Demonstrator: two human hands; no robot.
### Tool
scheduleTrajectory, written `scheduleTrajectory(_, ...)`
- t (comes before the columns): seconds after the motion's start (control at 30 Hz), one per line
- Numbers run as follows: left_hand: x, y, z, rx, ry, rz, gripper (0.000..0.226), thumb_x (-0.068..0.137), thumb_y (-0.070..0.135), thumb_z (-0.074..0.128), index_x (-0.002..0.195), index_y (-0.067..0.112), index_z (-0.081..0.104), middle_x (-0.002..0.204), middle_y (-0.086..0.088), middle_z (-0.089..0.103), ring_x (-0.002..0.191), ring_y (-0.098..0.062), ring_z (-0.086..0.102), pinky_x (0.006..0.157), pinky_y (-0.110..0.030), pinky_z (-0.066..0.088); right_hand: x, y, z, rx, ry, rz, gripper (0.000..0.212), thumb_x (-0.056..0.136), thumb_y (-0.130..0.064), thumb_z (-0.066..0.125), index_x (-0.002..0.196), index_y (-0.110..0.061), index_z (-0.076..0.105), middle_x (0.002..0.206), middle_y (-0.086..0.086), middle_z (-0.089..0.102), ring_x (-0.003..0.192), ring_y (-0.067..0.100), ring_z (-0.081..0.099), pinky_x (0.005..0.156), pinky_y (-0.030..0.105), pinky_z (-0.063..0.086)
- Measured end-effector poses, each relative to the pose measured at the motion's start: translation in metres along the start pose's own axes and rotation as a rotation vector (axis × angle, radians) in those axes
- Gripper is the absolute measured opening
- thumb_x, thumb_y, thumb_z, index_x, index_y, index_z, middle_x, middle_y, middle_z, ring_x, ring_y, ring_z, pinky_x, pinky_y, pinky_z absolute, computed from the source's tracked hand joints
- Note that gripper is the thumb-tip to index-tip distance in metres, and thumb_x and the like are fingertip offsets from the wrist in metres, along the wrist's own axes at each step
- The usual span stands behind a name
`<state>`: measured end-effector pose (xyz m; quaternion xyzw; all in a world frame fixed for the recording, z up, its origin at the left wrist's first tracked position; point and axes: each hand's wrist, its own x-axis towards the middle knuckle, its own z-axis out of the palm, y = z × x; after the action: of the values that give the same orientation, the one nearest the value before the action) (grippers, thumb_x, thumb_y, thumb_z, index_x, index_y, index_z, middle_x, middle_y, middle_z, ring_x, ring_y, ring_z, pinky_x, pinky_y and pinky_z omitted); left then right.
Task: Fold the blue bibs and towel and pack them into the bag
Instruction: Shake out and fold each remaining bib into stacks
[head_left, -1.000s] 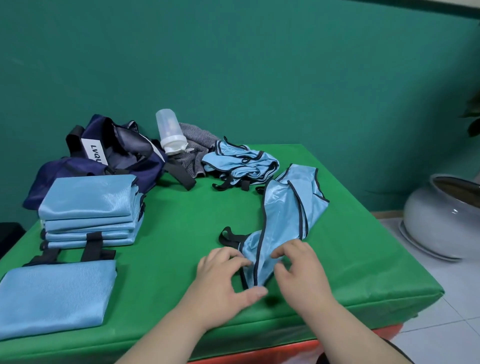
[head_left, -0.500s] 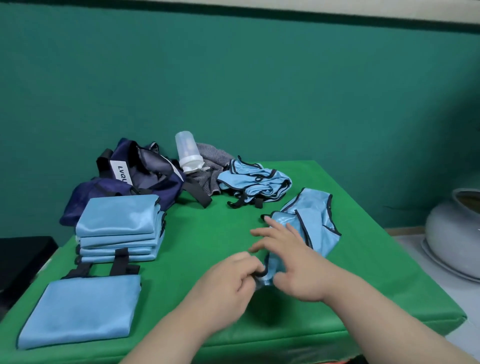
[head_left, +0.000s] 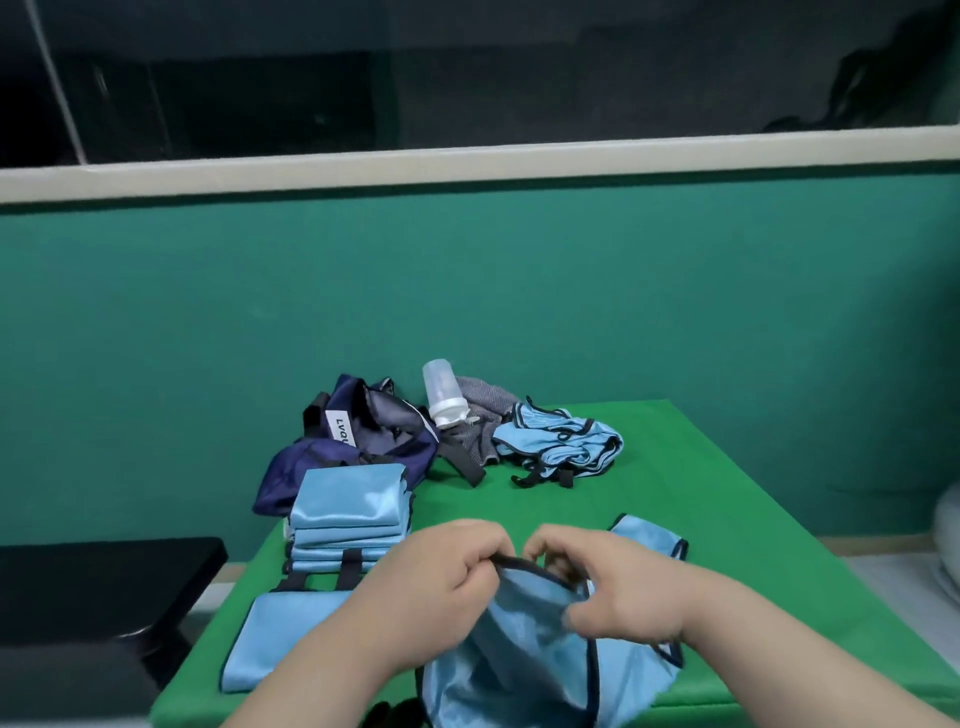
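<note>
On the green worktop (head_left: 685, 467), a folded blue cloth (head_left: 283, 644) lies just in front of the stack of folded bibs (head_left: 348, 512). The navy bag (head_left: 358, 441) slumps behind the stack. To the stack's right, the left grip (head_left: 441, 587) and right grip (head_left: 618, 597) both pinch the dark top edge of a blue bib (head_left: 524, 660), which hangs below them. Loose bibs (head_left: 561, 441) lie heaped behind and right of the stack.

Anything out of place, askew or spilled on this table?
Nothing spilled or damaged. The clear bottle leans cap-down on a grey cloth beside the bag, and a heap of bibs next to it lies crumpled, not yet folded.
</note>
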<state>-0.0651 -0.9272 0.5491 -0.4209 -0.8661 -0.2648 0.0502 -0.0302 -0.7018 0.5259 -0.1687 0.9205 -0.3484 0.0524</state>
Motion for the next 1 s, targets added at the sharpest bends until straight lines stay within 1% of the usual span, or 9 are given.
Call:
scheduleTrajectory(0.1, -0.006, 0.012, -0.02, 0.051, -0.017, 0.038, 0.019, 0.082, 0.025, 0.037, 0.093, 0.032, 0.051, 0.09, 0.015, 0.056, 0.085, -0.002, 0.051, 0.079, -0.028, 0.045, -0.006, -0.018, -0.002, 0.061, -0.053, -0.002, 0.019, 0.069, -0.026, 0.067, 0.088, -0.027, 0.063, 0.082, -0.002, 0.058, 0.08, 0.009, 0.052, 0.081, 0.045, 0.049)
scheduleTrajectory(0.2, -0.011, 0.024, -0.043, 0.08, -0.006, 0.053, 0.024, 0.081, 0.025, 0.037, 0.098, 0.035, 0.05, 0.096, 0.018, 0.056, 0.087, 0.0, 0.051, 0.08, -0.024, 0.044, -0.008, -0.032, -0.001, 0.109, 0.0, -0.037, 0.037, 0.065, -0.035, 0.071, 0.084, -0.007, 0.057, 0.084, 0.012, 0.05, 0.079, 0.016, 0.048, 0.077, 0.053, 0.046)
scheduleTrajectory(0.3, -0.018, 0.037, -0.066, 0.128, -0.021, 0.044, 0.024, 0.081, 0.025, 0.039, 0.098, 0.035, 0.052, 0.095, 0.02, 0.057, 0.087, -0.001, 0.052, 0.079, -0.027, 0.046, -0.01, -0.043, -0.004, 0.207, 0.023, -0.089, 0.042, 0.066, -0.029, 0.073, 0.091, 0.002, 0.058, 0.088, 0.008, 0.05, 0.082, 0.017, 0.05, 0.075, 0.04, 0.042)
scheduleTrajectory(0.37, -0.024, 0.043, -0.082, 0.143, -0.055, 0.028, 0.025, 0.082, 0.022, 0.041, 0.098, 0.036, 0.054, 0.093, 0.02, 0.059, 0.086, 0.001, 0.052, 0.079, -0.025, 0.046, -0.015, -0.053, -0.009, 0.271, 0.008, -0.105, 0.031, 0.068, -0.017, 0.071, 0.09, 0.001, 0.059, 0.086, 0.003, 0.054, 0.082, 0.015, 0.052, 0.073, 0.033, 0.041)
scheduleTrajectory(0.43, -0.031, 0.048, -0.097, 0.138, -0.092, 0.016, 0.029, 0.081, 0.023, 0.039, 0.098, 0.041, 0.054, 0.092, 0.025, 0.06, 0.089, 0.004, 0.054, 0.083, -0.024, 0.046, -0.02, -0.062, -0.016, 0.318, 0.034, -0.122, 0.015, 0.069, -0.007, 0.069, 0.079, -0.008, 0.057, 0.076, -0.003, 0.055, 0.073, 0.012, 0.05, 0.066, 0.026, 0.039)
scheduleTrajectory(0.53, -0.042, 0.056, -0.118, 0.123, -0.112, -0.018, 0.032, 0.079, 0.024, 0.039, 0.088, 0.05, 0.056, 0.097, 0.029, 0.063, 0.097, 0.002, 0.057, 0.09, -0.027, 0.047, -0.028, -0.08, -0.028, 0.323, 0.067, -0.154, 0.025, 0.069, -0.005, 0.071, 0.069, -0.022, 0.053, 0.067, -0.007, 0.05, 0.066, 0.01, 0.045, 0.058, 0.025, 0.032)
scheduleTrajectory(0.67, -0.054, 0.068, -0.141, 0.151, -0.076, -0.01, 0.039, 0.083, 0.022, 0.044, 0.083, 0.058, 0.056, 0.096, 0.029, 0.062, 0.096, 0.0, 0.059, 0.089, -0.028, 0.047, -0.041, -0.103, -0.04, 0.169, 0.091, -0.167, 0.023, 0.066, -0.008, 0.069, 0.068, -0.02, 0.049, 0.063, -0.009, 0.045, 0.061, 0.009, 0.04, 0.054, 0.025, 0.029)
scheduleTrajectory(0.8, -0.062, 0.075, -0.158, 0.205, -0.004, 0.013, 0.045, 0.094, 0.01, 0.052, 0.086, 0.054, 0.058, 0.098, 0.032, 0.062, 0.098, 0.006, 0.058, 0.085, -0.018, 0.044, -0.058, -0.121, -0.054, 0.069, 0.101, -0.152, 0.03, 0.067, -0.002, 0.072, 0.069, -0.018, 0.047, 0.062, -0.011, 0.044, 0.059, 0.008, 0.039, 0.054, 0.026, 0.029)
scheduleTrajectory(1.0, -0.067, 0.089, -0.174, 0.28, 0.129, 0.031, 0.024, 0.1, 0.016, 0.051, 0.1, 0.036, 0.063, 0.1, 0.025, 0.061, 0.098, 0.003, 0.056, 0.087, -0.025, 0.047, -0.085, -0.132, -0.077, -0.135, 0.117, -0.076, 0.032, 0.07, -0.018, 0.083, 0.075, -0.02, 0.051, 0.067, -0.012, 0.05, 0.062, 0.007, 0.043, 0.061, 0.029, 0.037)
